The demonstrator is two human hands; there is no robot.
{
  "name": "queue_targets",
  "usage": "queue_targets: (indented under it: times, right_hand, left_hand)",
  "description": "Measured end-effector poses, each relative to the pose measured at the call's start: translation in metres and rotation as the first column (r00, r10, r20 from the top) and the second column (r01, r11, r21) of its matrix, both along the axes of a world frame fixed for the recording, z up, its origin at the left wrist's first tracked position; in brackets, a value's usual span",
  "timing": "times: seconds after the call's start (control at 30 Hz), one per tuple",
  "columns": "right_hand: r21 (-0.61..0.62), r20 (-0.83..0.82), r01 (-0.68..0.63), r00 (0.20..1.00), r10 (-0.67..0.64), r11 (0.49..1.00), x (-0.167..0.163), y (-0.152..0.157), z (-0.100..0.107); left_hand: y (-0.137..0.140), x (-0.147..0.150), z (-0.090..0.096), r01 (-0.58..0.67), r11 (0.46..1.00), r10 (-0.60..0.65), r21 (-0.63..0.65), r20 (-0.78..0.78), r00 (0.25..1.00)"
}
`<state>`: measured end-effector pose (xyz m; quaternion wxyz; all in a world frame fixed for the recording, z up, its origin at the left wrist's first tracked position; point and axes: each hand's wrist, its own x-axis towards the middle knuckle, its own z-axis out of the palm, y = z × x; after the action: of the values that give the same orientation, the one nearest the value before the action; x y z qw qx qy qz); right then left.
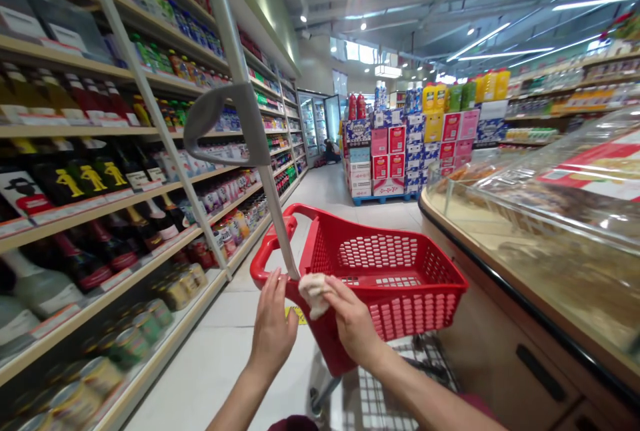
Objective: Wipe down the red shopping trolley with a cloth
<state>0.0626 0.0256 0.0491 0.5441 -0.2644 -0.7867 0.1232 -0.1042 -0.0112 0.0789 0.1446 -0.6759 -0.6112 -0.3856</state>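
Head view, right fingers pinching a pale cloth at the red cart, left fingers outstretched, close together.

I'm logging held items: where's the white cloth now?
In the head view, the white cloth is held in the right hand, right of the left hand, by the red shopping cart.

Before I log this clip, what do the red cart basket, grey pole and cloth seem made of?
Cart basket: likely moulded plastic, glossy; smooth curved rim and one-piece lattice.
Pole: probably metal, satin; straight tube with a soft sheen.
Cloth in the right hand: seemingly matte fabric, bunched in soft folds.
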Motion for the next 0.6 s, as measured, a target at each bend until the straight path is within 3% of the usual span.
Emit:
queue_targets:
  times: [0.07,0.1,0.2,0.3,0.4,0.5,0.6]
  right_hand:
    - [-0.087,-0.140,-0.002,0.990,-0.011,0.996,0.003,-0.003,0.027]
    - [-0.115,-0.190,-0.016,0.982,-0.006,0.993,0.004,-0.006,0.035]
    - [-0.148,-0.258,-0.079,0.965,0.039,0.986,0.004,-0.019,0.040]
    - [-0.203,-0.293,-0.122,0.954,0.059,0.972,0.006,-0.026,0.029]
    - [-0.343,-0.392,-0.150,0.920,0.004,0.927,0.011,-0.023,0.018]
    - [-0.500,-0.549,-0.252,0.832,-0.078,0.828,0.014,-0.019,0.020]
    - [-0.608,-0.706,-0.501,0.696,-0.131,0.616,0.011,-0.025,0.031]
  left_hand:
    - [-0.006,0.016,-0.004,0.082,0.997,-0.074,-0.016,0.291,0.954]
    - [-0.008,0.024,-0.007,0.151,0.987,-0.113,-0.050,0.444,0.889]
    - [-0.012,0.049,-0.016,0.419,0.897,-0.142,-0.138,0.809,0.571]
    - [-0.013,0.060,-0.018,0.546,0.835,-0.108,-0.071,0.951,0.289]
    - [-0.012,0.061,-0.013,0.577,0.817,-0.079,0.004,0.992,0.104]
    - [-0.010,0.063,-0.011,0.597,0.801,0.024,-0.053,0.998,0.056]
    - [-0.010,0.073,-0.014,0.589,0.803,0.090,-0.091,0.995,0.031]
